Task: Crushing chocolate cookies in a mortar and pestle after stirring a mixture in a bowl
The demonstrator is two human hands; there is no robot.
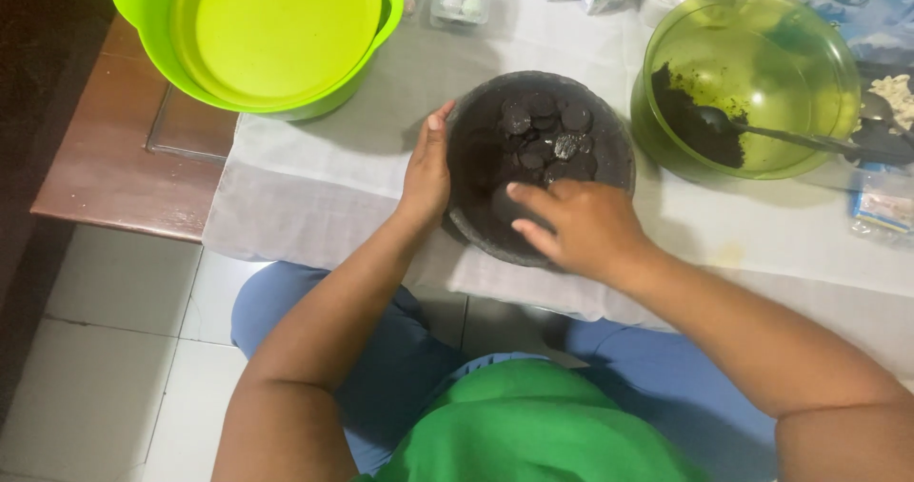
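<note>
A round dark stone mortar (609,154) sits on a white cloth near the table's front edge. Several dark round cookies (547,130) lie inside it. My left hand (427,173) rests flat against the mortar's left outer wall. My right hand (576,225) reaches over the near rim into the bowl, its fingers down on a dark piece at the bottom; whether they grip it is hidden.
A lime green bowl with a lid (267,35) stands at the back left. A clear green bowl (762,73) at the right holds dark crumbs and a black spoon (781,135). Small packets (885,206) line the far and right edges. The white cloth (314,187) overhangs the brown table.
</note>
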